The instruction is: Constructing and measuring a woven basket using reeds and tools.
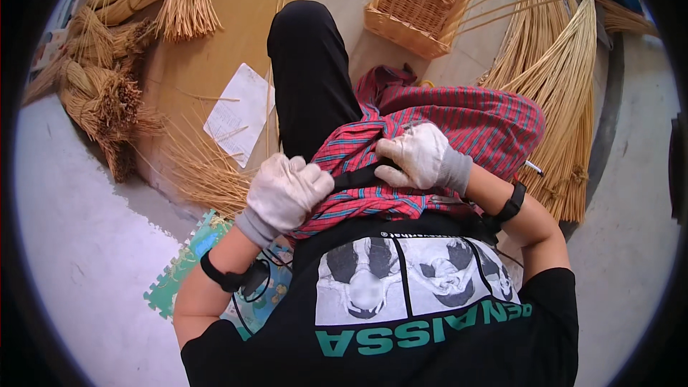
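Observation:
Both my hands wear whitish work gloves with grey cuffs. In front of my waist, my left hand point(288, 192) is closed on one end of a black strap point(357, 178). My right hand point(419, 158) grips the same strap further right, thumb below and fingers curled over it. Between the two hands the strap runs fairly straight. Under it, a red plaid cloth point(459, 118) with blue stripes lies bunched across my lap and over my right leg. The strap's ends are hidden inside the gloves.
A woven wicker basket point(408, 32) with long loose rods stands ahead, right of centre. Bundles of pale rods point(555, 107) lie at right, and darker bundles point(107, 104) at far left. White paper point(240, 115) and loose rods point(204, 165) lie left of my knee, near a green foam mat point(183, 261).

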A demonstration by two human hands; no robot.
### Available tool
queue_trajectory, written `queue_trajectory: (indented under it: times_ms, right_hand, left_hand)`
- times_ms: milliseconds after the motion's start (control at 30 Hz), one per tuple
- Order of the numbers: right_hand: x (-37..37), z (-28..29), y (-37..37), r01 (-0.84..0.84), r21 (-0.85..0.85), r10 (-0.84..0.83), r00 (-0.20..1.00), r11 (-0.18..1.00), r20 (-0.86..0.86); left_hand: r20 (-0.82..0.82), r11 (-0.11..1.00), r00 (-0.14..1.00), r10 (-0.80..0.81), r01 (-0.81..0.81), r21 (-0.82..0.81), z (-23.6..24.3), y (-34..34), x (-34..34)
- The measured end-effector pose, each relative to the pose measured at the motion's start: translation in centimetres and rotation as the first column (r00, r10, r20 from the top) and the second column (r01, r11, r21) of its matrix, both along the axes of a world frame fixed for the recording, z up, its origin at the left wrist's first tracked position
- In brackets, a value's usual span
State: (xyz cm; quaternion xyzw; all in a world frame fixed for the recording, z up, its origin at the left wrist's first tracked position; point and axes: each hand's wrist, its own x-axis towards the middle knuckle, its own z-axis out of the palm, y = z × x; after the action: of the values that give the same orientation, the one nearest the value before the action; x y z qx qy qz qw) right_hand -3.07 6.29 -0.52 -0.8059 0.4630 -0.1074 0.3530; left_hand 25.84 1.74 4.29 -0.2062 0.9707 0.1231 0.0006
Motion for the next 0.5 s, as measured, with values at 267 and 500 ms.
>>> queue_trajectory:
  times_ms: [267,500]
  right_hand:
    - [-0.3,-0.6,4.9,0.085,0.161,-0.082,0.996,0.983,-0.023]
    - [-0.7,0.9,4.4,0.077,0.065,-0.075,0.997,0.995,-0.035]
  left_hand:
    - [0.048,0.972,0.999,-0.020,0.008,0.235,-1.3,2.6,1.9]
    - [0.165,0.946,0.937,0.307,-0.320,0.058,-2.0,-1.1,6.3]
